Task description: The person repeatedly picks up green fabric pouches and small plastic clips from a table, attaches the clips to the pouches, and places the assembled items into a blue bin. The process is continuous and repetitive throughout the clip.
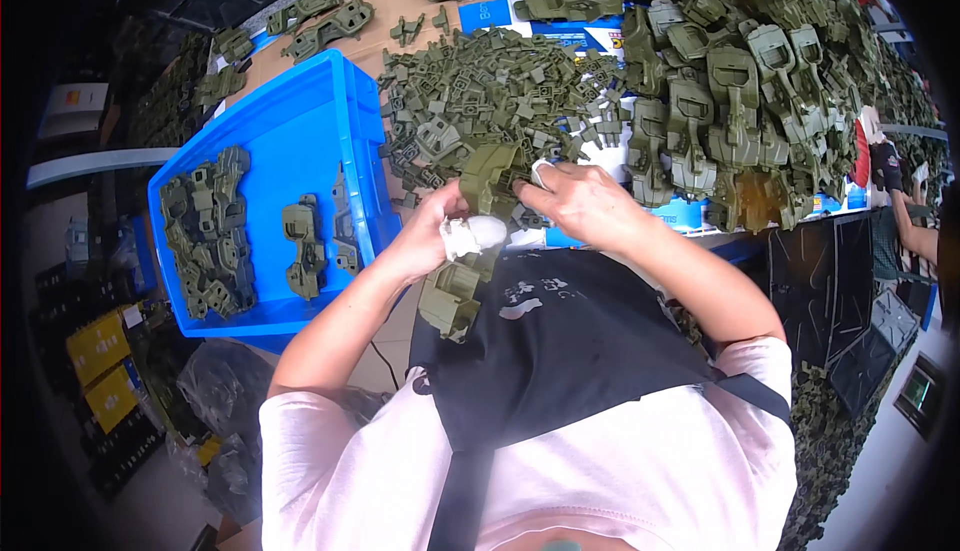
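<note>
My left hand (432, 236), its fingertips wrapped in white tape, grips an olive-green plastic shell part (487, 179) at the table's front edge. My right hand (585, 203), also taped at a fingertip, presses against the same part from the right, at the edge of a heap of small olive plastic clips (480, 91). Another olive shell piece (450, 299) lies against my black apron just below my left hand.
A blue plastic bin (300, 121) on my left holds several assembled olive parts (205, 236). A large pile of bigger olive shells (740, 81) covers the right of the table. Another person's arm (905, 226) shows at the far right. Yellow boxes (100, 351) sit on the floor.
</note>
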### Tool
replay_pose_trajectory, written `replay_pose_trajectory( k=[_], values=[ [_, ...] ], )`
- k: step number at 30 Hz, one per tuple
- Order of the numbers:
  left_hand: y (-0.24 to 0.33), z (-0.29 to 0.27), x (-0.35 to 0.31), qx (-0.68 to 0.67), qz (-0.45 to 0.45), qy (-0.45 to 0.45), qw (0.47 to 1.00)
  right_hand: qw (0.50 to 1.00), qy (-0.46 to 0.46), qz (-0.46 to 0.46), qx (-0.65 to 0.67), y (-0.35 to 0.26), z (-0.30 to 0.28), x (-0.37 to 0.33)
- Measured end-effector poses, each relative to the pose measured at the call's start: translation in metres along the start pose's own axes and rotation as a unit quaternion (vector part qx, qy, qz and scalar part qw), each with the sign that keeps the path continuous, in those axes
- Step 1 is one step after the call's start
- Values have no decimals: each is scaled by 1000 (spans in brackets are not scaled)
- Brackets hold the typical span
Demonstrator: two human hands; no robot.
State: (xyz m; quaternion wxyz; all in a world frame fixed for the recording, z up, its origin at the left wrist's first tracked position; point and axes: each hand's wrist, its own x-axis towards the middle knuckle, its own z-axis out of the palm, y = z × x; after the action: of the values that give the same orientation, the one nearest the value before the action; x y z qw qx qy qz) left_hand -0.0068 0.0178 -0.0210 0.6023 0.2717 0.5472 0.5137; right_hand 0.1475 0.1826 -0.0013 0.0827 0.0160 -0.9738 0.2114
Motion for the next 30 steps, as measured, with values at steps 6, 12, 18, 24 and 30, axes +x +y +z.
replay_pose_trajectory(
  k=[6, 12, 18, 24, 30],
  values=[
    [-4, -1, -8, 40, 27, 16, 999, 997, 3, -64, 32, 13, 13, 3],
    [-7, -1, -24, 111, 4, 8, 994, 998, -10, -59, 24, -5, 18, -2],
    [-1, -3, -19, 102, -15, -36, 994, 996, -35, -23, 75, -7, 15, -9],
    [-30, -39, -4, -197, -92, 137, 966, 937, 67, 270, 214, 86, 23, -20],
    [-29, -27, -17, -282, -36, 208, 936, 886, 78, 413, -197, 146, 139, -48]
  ],
)
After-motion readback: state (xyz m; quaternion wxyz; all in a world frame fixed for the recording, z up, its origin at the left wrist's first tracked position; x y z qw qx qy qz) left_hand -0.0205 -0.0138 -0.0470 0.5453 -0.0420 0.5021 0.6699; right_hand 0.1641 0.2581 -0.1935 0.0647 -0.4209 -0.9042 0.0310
